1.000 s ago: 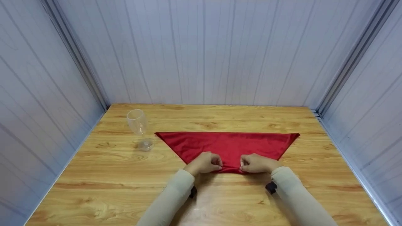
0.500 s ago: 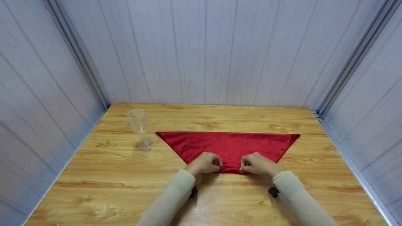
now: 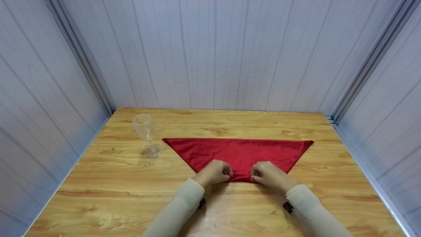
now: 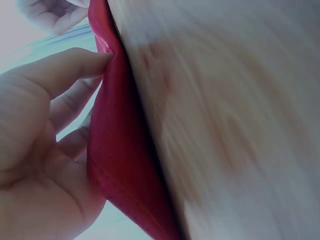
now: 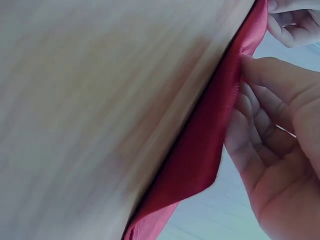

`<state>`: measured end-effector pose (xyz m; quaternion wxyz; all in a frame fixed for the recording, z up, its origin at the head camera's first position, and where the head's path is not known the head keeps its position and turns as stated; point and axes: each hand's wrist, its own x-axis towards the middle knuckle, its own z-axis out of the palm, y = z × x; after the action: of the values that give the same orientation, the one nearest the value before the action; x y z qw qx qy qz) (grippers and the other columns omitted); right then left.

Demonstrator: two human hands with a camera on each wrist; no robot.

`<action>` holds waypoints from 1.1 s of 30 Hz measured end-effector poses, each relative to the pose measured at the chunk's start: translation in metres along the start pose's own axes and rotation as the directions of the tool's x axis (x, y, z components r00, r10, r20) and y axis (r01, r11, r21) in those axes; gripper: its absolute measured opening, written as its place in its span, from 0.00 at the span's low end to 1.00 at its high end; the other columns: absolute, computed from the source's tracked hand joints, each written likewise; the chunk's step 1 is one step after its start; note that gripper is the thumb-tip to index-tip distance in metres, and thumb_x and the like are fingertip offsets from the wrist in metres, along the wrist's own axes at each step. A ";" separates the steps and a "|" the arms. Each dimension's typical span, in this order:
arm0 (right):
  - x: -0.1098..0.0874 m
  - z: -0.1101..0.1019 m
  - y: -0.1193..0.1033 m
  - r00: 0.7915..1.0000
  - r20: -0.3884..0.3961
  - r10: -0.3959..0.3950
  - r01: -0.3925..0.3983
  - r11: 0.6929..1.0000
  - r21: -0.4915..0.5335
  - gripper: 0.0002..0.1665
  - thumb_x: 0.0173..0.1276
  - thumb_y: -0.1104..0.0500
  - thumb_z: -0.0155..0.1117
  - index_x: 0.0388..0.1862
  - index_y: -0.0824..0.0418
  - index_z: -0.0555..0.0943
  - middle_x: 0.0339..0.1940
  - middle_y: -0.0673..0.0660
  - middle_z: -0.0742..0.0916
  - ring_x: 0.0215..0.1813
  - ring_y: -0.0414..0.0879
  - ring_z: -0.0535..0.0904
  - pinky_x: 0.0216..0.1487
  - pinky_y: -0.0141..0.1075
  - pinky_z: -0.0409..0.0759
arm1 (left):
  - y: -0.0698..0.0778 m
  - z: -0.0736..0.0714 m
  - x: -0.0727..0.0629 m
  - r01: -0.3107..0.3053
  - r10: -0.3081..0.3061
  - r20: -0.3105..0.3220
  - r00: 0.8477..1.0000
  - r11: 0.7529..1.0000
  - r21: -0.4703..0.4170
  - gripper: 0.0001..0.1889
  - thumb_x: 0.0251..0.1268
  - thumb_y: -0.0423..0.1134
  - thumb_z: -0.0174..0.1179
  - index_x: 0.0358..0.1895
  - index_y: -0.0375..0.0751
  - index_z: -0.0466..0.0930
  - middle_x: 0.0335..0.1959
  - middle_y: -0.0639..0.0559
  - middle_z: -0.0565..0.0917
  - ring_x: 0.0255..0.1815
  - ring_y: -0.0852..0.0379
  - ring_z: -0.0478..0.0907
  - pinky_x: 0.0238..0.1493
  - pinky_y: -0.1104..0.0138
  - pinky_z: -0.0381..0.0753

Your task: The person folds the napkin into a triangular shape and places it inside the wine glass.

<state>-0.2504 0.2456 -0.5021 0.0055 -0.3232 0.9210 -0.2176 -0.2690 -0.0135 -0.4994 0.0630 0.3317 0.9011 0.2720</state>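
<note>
A red cloth napkin [image 3: 236, 153] lies folded on the table, its long straight edge at the back and its shorter edge toward the person. My left hand [image 3: 215, 171] pinches that near edge left of its middle, thumb and fingertips meeting on the fabric. Right of the middle, my right hand [image 3: 268, 173] pinches the same edge. In the left wrist view the thumb presses the rolled red napkin [image 4: 117, 115] against the fingers. The right wrist view shows the thumb and fingertips at the napkin's [image 5: 205, 140] fold in the same way.
A clear stemmed glass [image 3: 144, 128] stands upright left of the napkin, close to its left corner. The wood-patterned table [image 3: 115, 184] meets white panel walls [image 3: 213, 56] at the back and both sides.
Both hands keep their pinch at the napkin's near edge. The right wrist and forearm have shifted slightly right and down; the napkin and the glass stay in place.
</note>
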 end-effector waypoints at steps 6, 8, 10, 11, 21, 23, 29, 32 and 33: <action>-0.007 -0.003 0.000 1.000 0.021 -0.023 0.023 1.000 -0.012 0.04 0.68 0.61 0.69 0.33 0.53 0.86 0.33 0.44 0.83 0.37 0.39 0.80 0.40 0.37 0.80 | 0.000 -0.001 -0.001 -0.050 0.052 -0.014 0.999 0.991 0.122 0.02 0.59 0.32 0.71 0.32 0.44 0.90 0.29 0.58 0.85 0.36 0.62 0.79 0.42 0.71 0.79; -0.008 -0.004 0.000 0.999 0.035 -0.034 0.034 0.999 0.001 0.02 0.69 0.60 0.68 0.35 0.54 0.87 0.34 0.44 0.84 0.38 0.39 0.80 0.41 0.38 0.81 | 0.000 -0.002 -0.003 -0.069 0.071 -0.008 0.997 0.988 0.136 0.02 0.59 0.33 0.72 0.33 0.44 0.91 0.30 0.57 0.86 0.37 0.61 0.81 0.43 0.71 0.79; -0.010 -0.005 0.000 0.998 0.057 -0.034 0.032 0.999 0.031 0.02 0.69 0.59 0.68 0.37 0.54 0.87 0.35 0.43 0.83 0.38 0.38 0.80 0.40 0.37 0.80 | 0.001 -0.003 -0.005 -0.085 0.086 0.000 0.996 0.986 0.143 0.02 0.59 0.32 0.72 0.35 0.43 0.91 0.32 0.57 0.87 0.39 0.61 0.82 0.43 0.72 0.79; -0.011 -0.006 0.001 0.997 0.065 -0.031 0.028 0.999 0.045 0.02 0.69 0.58 0.69 0.38 0.54 0.87 0.35 0.43 0.83 0.38 0.38 0.80 0.39 0.37 0.80 | 0.002 -0.003 -0.007 -0.093 0.094 0.003 0.996 0.984 0.149 0.03 0.59 0.32 0.72 0.36 0.43 0.91 0.32 0.56 0.88 0.39 0.61 0.83 0.43 0.72 0.80; -0.016 -0.007 -0.001 0.990 0.139 -0.008 -0.015 0.987 0.162 0.06 0.64 0.58 0.73 0.39 0.55 0.86 0.34 0.45 0.83 0.34 0.36 0.78 0.36 0.33 0.79 | 0.009 -0.002 -0.022 -0.127 0.127 0.011 0.992 0.977 0.172 0.07 0.57 0.38 0.75 0.37 0.42 0.91 0.33 0.56 0.87 0.38 0.62 0.82 0.41 0.73 0.78; -0.016 -0.008 -0.002 0.988 0.155 0.004 -0.031 0.984 0.176 0.05 0.65 0.58 0.73 0.39 0.55 0.86 0.33 0.45 0.83 0.34 0.36 0.78 0.36 0.33 0.79 | 0.010 -0.002 -0.023 -0.124 0.123 0.015 0.992 0.976 0.181 0.10 0.54 0.40 0.77 0.38 0.43 0.91 0.33 0.57 0.87 0.37 0.63 0.81 0.41 0.73 0.78; -0.015 -0.008 -0.003 0.984 0.176 0.013 -0.045 0.983 0.177 0.04 0.64 0.58 0.74 0.37 0.55 0.86 0.31 0.43 0.82 0.33 0.35 0.77 0.34 0.33 0.78 | 0.011 -0.001 -0.023 -0.109 0.100 0.051 0.994 0.969 0.221 0.09 0.55 0.39 0.76 0.38 0.44 0.90 0.33 0.57 0.85 0.34 0.64 0.78 0.40 0.72 0.78; -0.014 -0.008 -0.004 0.984 0.179 0.013 -0.045 0.983 0.179 0.04 0.64 0.59 0.73 0.37 0.55 0.86 0.31 0.42 0.82 0.32 0.35 0.78 0.34 0.32 0.79 | 0.012 0.000 -0.023 -0.105 0.094 0.059 0.994 0.968 0.227 0.07 0.58 0.36 0.73 0.39 0.44 0.89 0.33 0.56 0.84 0.34 0.63 0.78 0.41 0.71 0.78; -0.014 -0.008 -0.004 0.984 0.178 0.011 -0.043 0.983 0.180 0.03 0.65 0.60 0.73 0.37 0.55 0.86 0.31 0.42 0.82 0.32 0.35 0.78 0.34 0.32 0.79 | 0.012 -0.001 -0.023 -0.109 0.098 0.057 0.994 0.967 0.232 0.06 0.58 0.35 0.72 0.39 0.44 0.89 0.34 0.56 0.84 0.35 0.63 0.79 0.41 0.71 0.78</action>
<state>-0.2378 0.2544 -0.4953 0.1195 -0.3266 0.8973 -0.2720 -0.2446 -0.0206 -0.4940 0.0293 0.3895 0.9068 0.1587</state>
